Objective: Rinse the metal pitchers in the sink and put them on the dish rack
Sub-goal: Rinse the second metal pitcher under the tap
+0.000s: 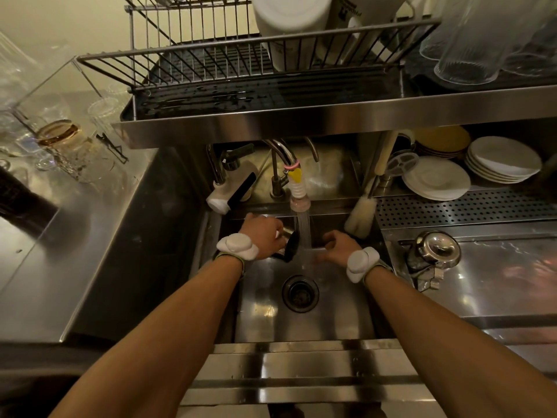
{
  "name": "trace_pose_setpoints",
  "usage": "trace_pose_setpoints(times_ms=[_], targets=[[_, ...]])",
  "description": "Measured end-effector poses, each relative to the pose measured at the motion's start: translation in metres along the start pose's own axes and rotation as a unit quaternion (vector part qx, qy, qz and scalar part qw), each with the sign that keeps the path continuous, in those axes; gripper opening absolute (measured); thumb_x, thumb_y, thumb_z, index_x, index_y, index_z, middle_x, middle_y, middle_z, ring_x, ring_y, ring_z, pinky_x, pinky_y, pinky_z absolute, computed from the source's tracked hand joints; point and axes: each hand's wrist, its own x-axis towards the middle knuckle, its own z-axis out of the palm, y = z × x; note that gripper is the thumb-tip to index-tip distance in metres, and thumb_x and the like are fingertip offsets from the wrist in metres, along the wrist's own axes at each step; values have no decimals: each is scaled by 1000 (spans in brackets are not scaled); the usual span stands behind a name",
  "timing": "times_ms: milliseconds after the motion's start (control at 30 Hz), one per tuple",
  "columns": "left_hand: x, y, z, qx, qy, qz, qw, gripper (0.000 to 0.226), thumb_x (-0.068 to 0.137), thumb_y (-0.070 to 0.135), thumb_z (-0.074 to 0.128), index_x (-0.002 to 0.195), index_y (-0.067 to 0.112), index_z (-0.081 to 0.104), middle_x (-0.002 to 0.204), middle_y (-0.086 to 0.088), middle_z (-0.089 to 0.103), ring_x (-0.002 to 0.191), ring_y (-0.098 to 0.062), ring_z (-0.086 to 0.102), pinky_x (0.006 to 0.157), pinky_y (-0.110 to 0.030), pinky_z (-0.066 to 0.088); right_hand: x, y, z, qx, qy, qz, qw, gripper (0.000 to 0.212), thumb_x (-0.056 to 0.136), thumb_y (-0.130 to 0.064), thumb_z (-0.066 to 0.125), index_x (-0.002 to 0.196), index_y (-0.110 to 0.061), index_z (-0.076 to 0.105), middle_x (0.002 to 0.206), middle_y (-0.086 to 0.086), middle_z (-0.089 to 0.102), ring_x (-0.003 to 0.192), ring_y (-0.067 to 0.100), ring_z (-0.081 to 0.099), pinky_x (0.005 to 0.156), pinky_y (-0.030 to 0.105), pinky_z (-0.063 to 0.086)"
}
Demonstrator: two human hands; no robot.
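Left grip round metal pitcher, just left of water stream

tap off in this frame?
No, water streams from the faucet nozzle into the sink, right beside the pitcher gripped by the left hand.

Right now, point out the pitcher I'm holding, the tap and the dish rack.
pitcher (pixel 291 246), head view, on its dark part, right of the metal body.
tap (pixel 300 203), head view, on the nozzle at its end.
dish rack (pixel 196 98), head view, on its wet bare tray.
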Motion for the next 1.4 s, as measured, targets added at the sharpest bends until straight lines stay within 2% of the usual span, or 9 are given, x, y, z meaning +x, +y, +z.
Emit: trace_pose_setpoints(times_ms=[433, 633, 733, 833, 933, 1067, 1200, 1333, 1400], targets=[[-11, 20, -27, 223, 17, 83, 971, 19, 86, 27, 53, 88, 17, 69, 92, -6, 69, 91, -26, 61, 100, -37, 29, 4, 1, -11, -46, -3, -28, 999, 68, 72, -24, 81, 131, -9, 50, 127, 11, 59, 116, 26, 57, 95, 32, 45], [-7, 25, -20, 252, 15, 102, 962, 17, 86, 27, 55, 90, 19, 70, 94, -5, 70, 93, -27, 59, 101, -38, 28, 2, 2, -13, -47, -7, -42, 998, 65, 75, -22, 78, 132, -8, 50, 130, 12, 58, 118, 26, 56, 96, 30, 44], [-6, 25, -14, 156, 8, 62, 986, 19, 87, 30, 52, 92, 20, 69, 96, -5, 70, 95, -26, 61, 98, -37, 28, 1, 6, -14, -36, -7, -42, 998, 64, 76, -22, 77, 133, -8, 50, 131, 11, 57, 119, 27, 56, 97, 31, 44], [-4, 17, -4, -81, 10, -51, 995, 21, 90, 34, 54, 86, 16, 64, 94, -7, 67, 95, -29, 63, 85, -34, 39, 0, 9, -12, -14, -14, -36, 999, 72, 72, -28, 81, 133, -10, 48, 130, 10, 57, 118, 26, 56, 97, 31, 45], [-4, 11, 11, -305, -18, -155, 939, 32, 96, 32, 50, 96, 4, 65, 92, -11, 63, 88, -24, 60, 75, -28, 40, -2, 11, -8, 45, -31, -22, 998, 90, 63, -30, 87, 138, -12, 41, 132, 9, 54, 119, 26, 55, 99, 32, 45], [-1, 21, 24, -465, -42, -195, 863, 45, 101, 32, 38, 110, -6, 62, 106, -19, 67, 95, -29, 65, 88, -39, 50, -1, 10, 2, 151, -19, -24, 988, 102, 61, -24, 89, 143, -14, 30, 136, 6, 49, 125, 24, 49, 98, 32, 43], [6, 24, 25, -575, -53, -249, 778, 46, 100, 41, 35, 116, 6, 61, 104, -8, 65, 81, -17, 63, 67, -30, 48, 8, 0, 12, 217, -23, -13, 976, 94, 64, -26, 86, 139, -12, 33, 128, 3, 52, 119, 24, 53, 94, 33, 46], [11, 12, 30, -592, -45, -295, 749, 48, 97, 52, 35, 93, 12, 63, 95, -11, 67, 80, -23, 63, 73, -37, 50, 17, -13, 21, 248, -15, 12, 969, 91, 64, -31, 86, 138, -10, 38, 130, 6, 55, 111, 23, 58, 88, 32, 48], [12, 7, 30, -571, -15, -314, 758, 51, 97, 52, 33, 93, 10, 61, 92, -13, 65, 83, -25, 62, 80, -42, 52, 21, -18, 29, 257, 14, 19, 966, 94, 61, -33, 87, 137, -11, 37, 131, 7, 55, 114, 25, 57, 95, 36, 48]])
